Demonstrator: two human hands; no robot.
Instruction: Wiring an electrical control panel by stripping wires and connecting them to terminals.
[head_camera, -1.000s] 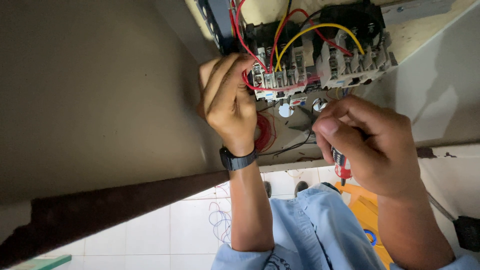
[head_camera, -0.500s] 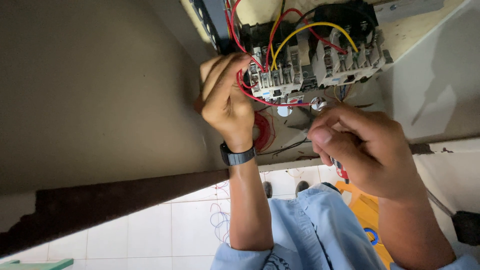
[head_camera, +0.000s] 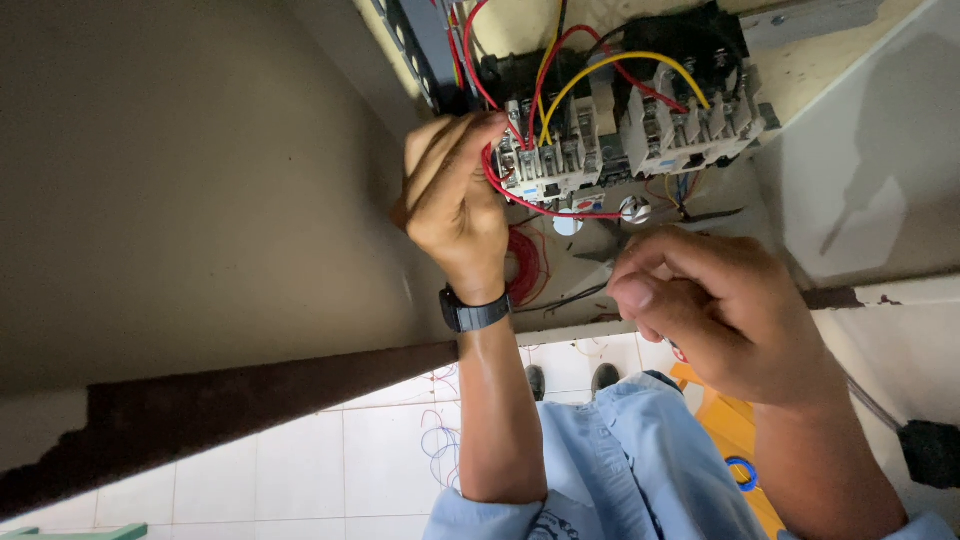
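The terminal block (head_camera: 560, 165) is pale grey-white, with a black unit (head_camera: 690, 45) above its right half. Red wires (head_camera: 540, 205) loop below and over it; one yellow wire (head_camera: 640, 62) arches above. Below it: a dark grey wristband (head_camera: 475, 315), light blue sleeves (head_camera: 620, 470), white floor tiles (head_camera: 380, 450), an orange object (head_camera: 735, 430).

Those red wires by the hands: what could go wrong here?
The left hand pinches a red wire at the grey terminal block; a tug might pull it loose. The right hand grips a tool whose tip is hidden, so it could slip onto nearby terminals. Crowded wires invite a wrong connection.
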